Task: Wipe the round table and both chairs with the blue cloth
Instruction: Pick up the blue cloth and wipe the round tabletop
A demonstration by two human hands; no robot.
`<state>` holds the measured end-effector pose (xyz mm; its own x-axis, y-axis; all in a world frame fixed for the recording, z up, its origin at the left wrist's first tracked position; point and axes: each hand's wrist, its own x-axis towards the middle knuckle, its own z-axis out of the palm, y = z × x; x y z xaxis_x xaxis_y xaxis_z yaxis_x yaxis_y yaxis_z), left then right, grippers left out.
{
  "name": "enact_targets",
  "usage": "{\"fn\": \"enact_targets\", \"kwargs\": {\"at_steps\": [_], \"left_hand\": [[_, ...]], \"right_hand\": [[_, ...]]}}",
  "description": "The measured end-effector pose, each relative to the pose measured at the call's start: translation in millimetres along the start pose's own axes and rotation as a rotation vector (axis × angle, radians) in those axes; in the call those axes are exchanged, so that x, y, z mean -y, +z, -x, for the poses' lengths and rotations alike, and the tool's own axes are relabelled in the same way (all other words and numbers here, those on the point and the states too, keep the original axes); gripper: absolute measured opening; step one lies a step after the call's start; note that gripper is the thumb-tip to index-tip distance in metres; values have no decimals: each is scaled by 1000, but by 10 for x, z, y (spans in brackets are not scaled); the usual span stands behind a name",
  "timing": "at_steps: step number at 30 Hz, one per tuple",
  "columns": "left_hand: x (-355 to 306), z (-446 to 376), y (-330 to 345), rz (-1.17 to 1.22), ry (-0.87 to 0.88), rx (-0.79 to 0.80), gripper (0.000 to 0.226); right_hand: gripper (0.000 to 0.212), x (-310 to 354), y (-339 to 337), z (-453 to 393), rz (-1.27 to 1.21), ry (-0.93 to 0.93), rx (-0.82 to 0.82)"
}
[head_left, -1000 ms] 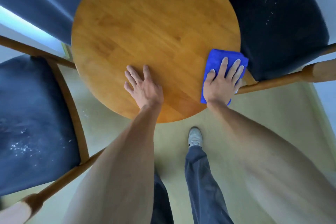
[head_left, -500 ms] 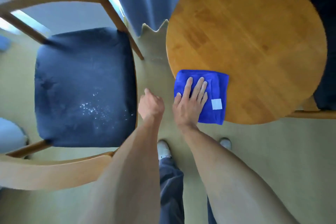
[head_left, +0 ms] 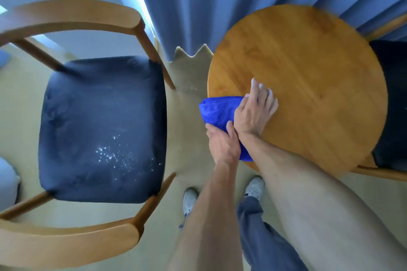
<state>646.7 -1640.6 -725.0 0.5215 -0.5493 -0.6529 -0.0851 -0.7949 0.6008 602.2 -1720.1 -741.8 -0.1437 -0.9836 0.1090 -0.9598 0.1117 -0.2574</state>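
The blue cloth (head_left: 217, 112) hangs bunched over the left edge of the round wooden table (head_left: 308, 86). My right hand (head_left: 256, 110) lies flat on the table with its palm side on the cloth, fingers stretched forward. My left hand (head_left: 222, 143) grips the cloth's near end just below the table rim. The left chair (head_left: 99, 130) has a dark seat with white crumbs scattered near its front right. Only a strip of the right chair (head_left: 394, 103) shows behind the table.
Blue curtains (head_left: 220, 6) hang behind the table and reach the floor. The left chair's curved wooden armrests (head_left: 72, 235) sit close to my left arm. My feet (head_left: 255, 187) stand on the beige floor between chair and table.
The cloth has been dragged from flat on the tabletop to the left rim and is now bunched. My left hand, free before, has taken hold of it. The view shifted slightly right.
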Motion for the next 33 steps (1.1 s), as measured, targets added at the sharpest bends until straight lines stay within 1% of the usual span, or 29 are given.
{"fn": "enact_targets", "kwargs": {"at_steps": [1, 2, 3, 7, 9, 12, 15, 17, 21, 24, 26, 28, 31, 33], "left_hand": [[-84, -24, 104, -2, -66, -1, 67], [-128, -69, 200, -18, -104, -20, 74], [-160, -119, 272, -39, -112, -62, 77], [-271, -302, 419, -140, -41, -293, 77], [-385, -446, 437, -201, -13, -361, 77], [-658, -765, 400, -289, 28, -377, 75], [-977, -1083, 391, -351, 85, -383, 72], [-1209, -1274, 434, -386, 104, -383, 72], [-1686, -1581, 526, -481, 113, -381, 73], [-2027, -1837, 635, -585, 175, -406, 74], [-2253, -2008, 711, -646, 222, -421, 73], [-2486, -2168, 844, -696, 286, -430, 72], [-2821, -2353, 1037, -740, 317, -426, 70], [-3036, -2449, 1154, -770, 353, -402, 69]], "right_hand": [[46, -106, -16, -151, 6, 34, -2], [47, -222, -19, -301, 7, 61, -1], [46, -341, -12, -447, 6, 80, 1], [46, -759, 70, -922, -9, 130, 37], [45, -950, 107, -1079, 10, 107, 47], [45, -1136, 166, -1316, 21, 55, 64], [44, -1247, 233, -1527, 50, -11, 126], [47, -1322, 255, -1589, 60, -44, 169], [56, -1319, 255, -1539, 66, -41, 273], [58, -1299, 252, -1554, 95, -34, 298], [57, -1310, 244, -1607, 88, -22, 301], [52, -1331, 224, -1778, 82, -45, 267], [48, -1369, 210, -2318, 52, -103, 228], [50, -1418, 204, -2706, 66, -52, 185]]}}
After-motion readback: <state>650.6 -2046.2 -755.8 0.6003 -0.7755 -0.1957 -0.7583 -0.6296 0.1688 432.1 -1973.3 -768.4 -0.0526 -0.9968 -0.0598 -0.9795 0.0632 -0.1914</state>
